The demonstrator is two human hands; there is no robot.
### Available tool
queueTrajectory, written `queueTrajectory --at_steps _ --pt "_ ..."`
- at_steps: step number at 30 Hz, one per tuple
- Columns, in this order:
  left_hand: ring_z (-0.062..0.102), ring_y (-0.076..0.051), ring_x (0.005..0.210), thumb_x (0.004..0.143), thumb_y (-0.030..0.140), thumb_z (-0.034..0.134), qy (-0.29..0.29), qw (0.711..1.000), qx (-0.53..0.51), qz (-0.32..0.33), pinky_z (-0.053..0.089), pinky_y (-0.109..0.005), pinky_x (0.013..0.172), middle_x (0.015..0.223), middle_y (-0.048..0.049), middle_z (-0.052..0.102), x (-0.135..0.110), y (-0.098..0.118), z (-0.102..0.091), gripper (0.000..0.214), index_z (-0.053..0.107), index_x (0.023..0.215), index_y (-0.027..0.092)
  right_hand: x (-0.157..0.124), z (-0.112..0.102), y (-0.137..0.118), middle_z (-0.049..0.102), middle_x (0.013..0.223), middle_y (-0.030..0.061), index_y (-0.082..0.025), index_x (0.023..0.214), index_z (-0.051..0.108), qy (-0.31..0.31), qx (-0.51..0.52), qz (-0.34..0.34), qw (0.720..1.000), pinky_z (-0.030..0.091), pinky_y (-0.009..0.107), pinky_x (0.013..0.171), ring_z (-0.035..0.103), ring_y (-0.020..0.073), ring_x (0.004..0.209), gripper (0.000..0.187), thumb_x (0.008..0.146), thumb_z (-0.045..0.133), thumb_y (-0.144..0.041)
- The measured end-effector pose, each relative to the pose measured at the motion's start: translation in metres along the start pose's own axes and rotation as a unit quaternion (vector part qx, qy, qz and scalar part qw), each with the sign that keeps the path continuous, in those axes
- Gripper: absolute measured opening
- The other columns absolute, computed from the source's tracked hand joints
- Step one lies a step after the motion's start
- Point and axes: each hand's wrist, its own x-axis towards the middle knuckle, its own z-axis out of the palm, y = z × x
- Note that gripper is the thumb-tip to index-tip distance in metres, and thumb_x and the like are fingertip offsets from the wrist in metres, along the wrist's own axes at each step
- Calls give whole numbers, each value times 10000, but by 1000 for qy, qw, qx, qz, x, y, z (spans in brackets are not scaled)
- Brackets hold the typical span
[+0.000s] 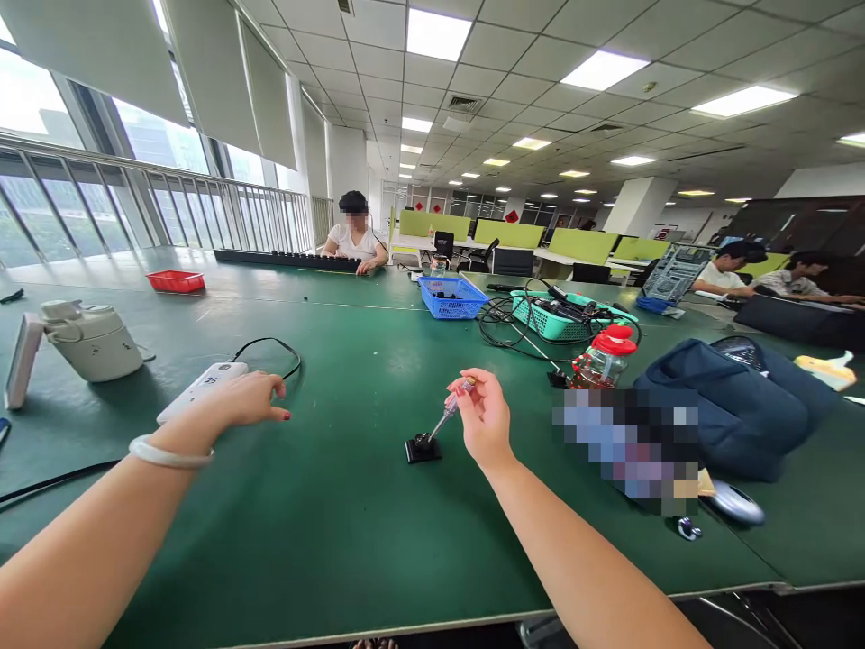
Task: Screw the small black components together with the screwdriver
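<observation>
In my right hand a small screwdriver is pinched between thumb and fingers, slanting down to the left. Its tip meets a small black square-based part on the green table; whether it sits in a screw is too small to tell. My left hand hovers or rests by a white power bank whose display reads 25. The left thumb and fingers are apart, with nothing seen between them. A black cable loops out from behind the power bank.
Blue basket, teal basket with tangled cables, and red tray stand farther back. At right are a red-lidded jar and dark blue bag. A cream bottle stands left. Another person sits opposite.
</observation>
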Motion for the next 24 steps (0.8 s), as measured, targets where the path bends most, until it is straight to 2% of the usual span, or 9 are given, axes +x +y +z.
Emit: queueTrajectory --at_steps 3,6,9,12,15,18,20,22,24 --pt "643 -324 1018 728 545 681 -10 994 89 -64 486 -352 823 1072 -165 700 -8 -23 19 464 646 982 159 0 0 1 673 877 32 -237 1095 545 -4 -1 2 1000 603 334 662 674 150 689 196 947 561 -365" --pt "617 -340 1114 825 446 627 -7 987 110 -117 473 -386 911 1184 -244 645 -19 -38 26 475 572 1122 79 -1 1 1 669 873 29 -241 1097 544 -13 1 5 1000 600 333 659 670 148 688 190 949 560 -358" --pt "593 -355 1173 902 401 524 -13 984 100 -149 478 -417 920 1245 -258 615 -25 -46 27 420 530 1171 78 -2 1 0 664 872 25 -245 1095 544 -15 3 3 1000 598 333 660 668 148 689 184 948 562 -353" --pt "619 -371 1120 936 369 430 -30 983 90 -158 504 -445 846 1227 -240 634 -28 -48 24 348 538 1140 109 -1 0 -1 662 875 25 -247 1094 545 -13 -1 6 1000 596 334 659 668 150 692 180 948 558 -352" --pt "655 -369 1040 918 266 396 -23 982 92 -161 511 -436 777 1188 -234 659 -32 -44 18 330 535 1171 106 0 -1 -1 662 879 27 -248 1098 541 -12 -5 11 1000 596 341 660 669 155 698 188 947 558 -359" --pt "678 -345 980 897 182 325 -24 982 87 -167 505 -416 762 1128 -208 689 -36 -41 11 352 588 1127 133 0 -1 -1 661 880 30 -246 1099 540 -14 -6 13 1000 599 349 665 672 160 703 199 947 555 -373" --pt "680 -341 970 896 194 306 -25 981 94 -165 503 -408 766 1094 -208 699 -38 -43 4 373 634 1064 138 0 -1 -1 659 880 31 -244 1097 540 -13 -5 14 1000 600 351 667 672 160 703 201 947 552 -378" --pt "677 -341 956 895 221 295 3 979 112 -170 505 -404 765 1085 -218 695 -38 -50 -4 409 655 1061 124 0 -1 0 657 878 32 -242 1095 539 -13 -3 14 1000 600 348 667 669 157 700 202 947 550 -379" --pt "669 -349 945 889 238 268 58 975 127 -173 506 -422 779 1065 -233 689 -36 -64 -10 461 665 1074 92 0 -1 0 655 877 32 -241 1096 538 -15 0 14 1000 600 345 667 667 155 700 204 947 549 -380"
